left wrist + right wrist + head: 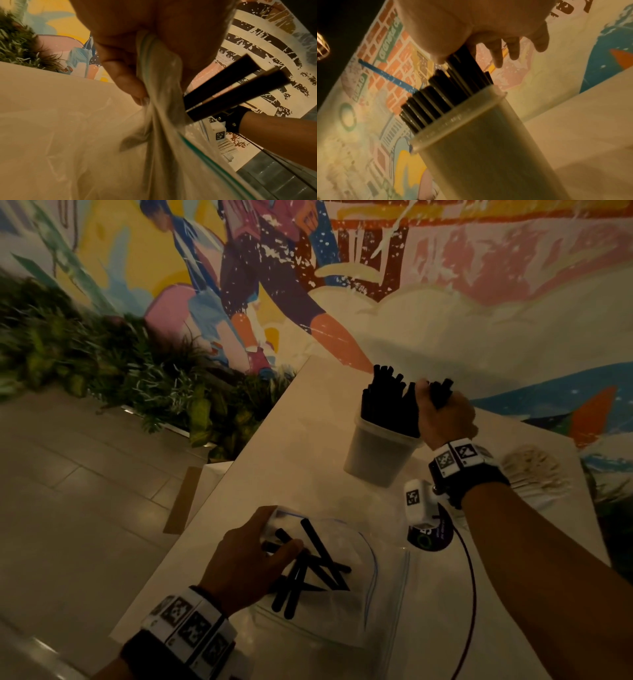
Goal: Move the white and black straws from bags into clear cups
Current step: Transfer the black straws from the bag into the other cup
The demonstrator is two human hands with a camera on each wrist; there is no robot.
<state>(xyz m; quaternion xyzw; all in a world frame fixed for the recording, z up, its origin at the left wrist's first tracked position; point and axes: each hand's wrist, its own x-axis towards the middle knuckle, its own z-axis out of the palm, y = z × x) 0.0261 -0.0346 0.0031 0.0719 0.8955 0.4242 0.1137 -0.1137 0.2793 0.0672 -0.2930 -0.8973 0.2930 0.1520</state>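
A clear zip bag point(346, 611) lies on the white table point(291, 440) near me, with several black straws point(310, 571) loose inside. My left hand point(274, 539) pinches the bag's open edge point(154, 65); two straws point(231, 83) poke out beside my fingers. Farther back stands a frosted clear cup point(376, 457) packed with upright black straws point(387, 402). My right hand point(435, 395) is above the cup's right rim and grips a small bunch of black straws point(465, 65) whose lower ends sit in the cup point(479, 142).
A pale bundle that looks like white straws point(536, 474) lies to the right of my right wrist. A dark red cable point(471, 594) runs along the table from the wrist camera. The table's left edge drops to a tiled floor and plants point(102, 364). A mural wall stands behind.
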